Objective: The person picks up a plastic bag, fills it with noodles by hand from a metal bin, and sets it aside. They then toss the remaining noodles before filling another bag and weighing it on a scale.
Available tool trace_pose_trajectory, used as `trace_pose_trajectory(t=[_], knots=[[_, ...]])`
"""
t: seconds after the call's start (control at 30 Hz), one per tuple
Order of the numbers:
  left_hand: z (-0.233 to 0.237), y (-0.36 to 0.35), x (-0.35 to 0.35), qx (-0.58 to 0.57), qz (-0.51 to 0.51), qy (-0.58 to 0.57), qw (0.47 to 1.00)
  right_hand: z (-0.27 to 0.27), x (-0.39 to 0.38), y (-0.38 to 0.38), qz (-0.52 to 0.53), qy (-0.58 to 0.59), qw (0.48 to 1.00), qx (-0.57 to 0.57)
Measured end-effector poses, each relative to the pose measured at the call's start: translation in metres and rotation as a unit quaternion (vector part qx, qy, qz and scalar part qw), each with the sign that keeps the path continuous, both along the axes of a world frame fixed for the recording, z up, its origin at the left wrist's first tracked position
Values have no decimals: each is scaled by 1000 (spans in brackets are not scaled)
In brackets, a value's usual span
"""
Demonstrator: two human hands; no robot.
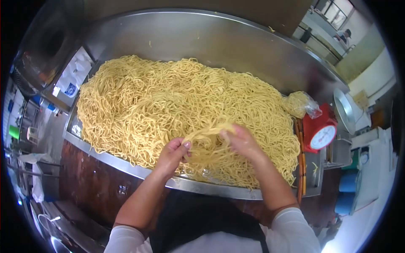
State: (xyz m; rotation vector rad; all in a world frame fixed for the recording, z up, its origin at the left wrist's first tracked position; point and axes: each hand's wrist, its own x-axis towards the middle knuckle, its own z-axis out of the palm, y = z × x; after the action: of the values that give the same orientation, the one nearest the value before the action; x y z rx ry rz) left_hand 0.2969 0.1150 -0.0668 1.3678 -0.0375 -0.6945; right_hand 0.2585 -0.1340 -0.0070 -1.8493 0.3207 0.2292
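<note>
A big heap of yellow noodles (168, 97) fills the steel tray (139, 172) before me. Over its near edge, my left hand (174, 155) is closed with thumb and fingers pinched on a few noodle strands. The strands (209, 131) stretch across to my right hand (242, 141), whose fingers are also closed on them, higher and further right. Motion smears the strands and the right fingertips, and below them a hazy patch hangs between my hands. Both hands are just above the heap.
At the tray's right end stand a red dial scale (323, 131) and a clear plastic bag of noodles (297, 104). Long brown sticks (301, 156) lie beside the heap. A tall steel wall (219, 40) backs the tray. Another person (344, 36) is far off at upper right.
</note>
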Motion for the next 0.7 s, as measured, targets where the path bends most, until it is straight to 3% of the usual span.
trace_pose_trajectory(t=[0.07, 0.1, 0.2, 0.27, 0.3, 0.37, 0.43, 0.5, 0.53, 0.6, 0.67, 0.7], knots=[[5, 8, 2, -26, 41, 12, 999, 2, 1, -25, -114, 44, 992, 18], [7, 10, 2, -54, 77, 25, 995, -1, -1, -32, -113, 45, 992, 19], [-2, 4, 1, -49, 64, 7, 997, -21, -3, -36, -82, 27, 996, -7], [-1, -10, -3, -27, 59, -24, 998, -34, -7, -4, 88, -60, 992, 70], [-3, -11, -3, -28, 57, -25, 998, -33, -5, 13, 87, -22, 988, 128], [-13, -12, -5, 39, -1, -154, 987, -42, -2, 40, 86, 17, 979, 186], [-4, -6, -2, 87, -7, -172, 981, -51, 5, 58, 54, 46, 987, 143], [13, 2, -1, 134, -45, -202, 969, -50, 6, 61, 49, 12, 985, 163], [16, 5, 3, 111, -44, -277, 953, -49, 12, 63, 9, -29, 982, 188], [25, -3, 17, -9, 188, -293, 937, -37, 25, 62, -27, -64, 974, 213], [48, 25, 47, 83, 201, -297, 930, -6, 34, 48, -69, -86, 994, 22], [47, 41, 57, 119, 191, -284, 932, -7, 30, 36, -66, -87, 994, 21]])
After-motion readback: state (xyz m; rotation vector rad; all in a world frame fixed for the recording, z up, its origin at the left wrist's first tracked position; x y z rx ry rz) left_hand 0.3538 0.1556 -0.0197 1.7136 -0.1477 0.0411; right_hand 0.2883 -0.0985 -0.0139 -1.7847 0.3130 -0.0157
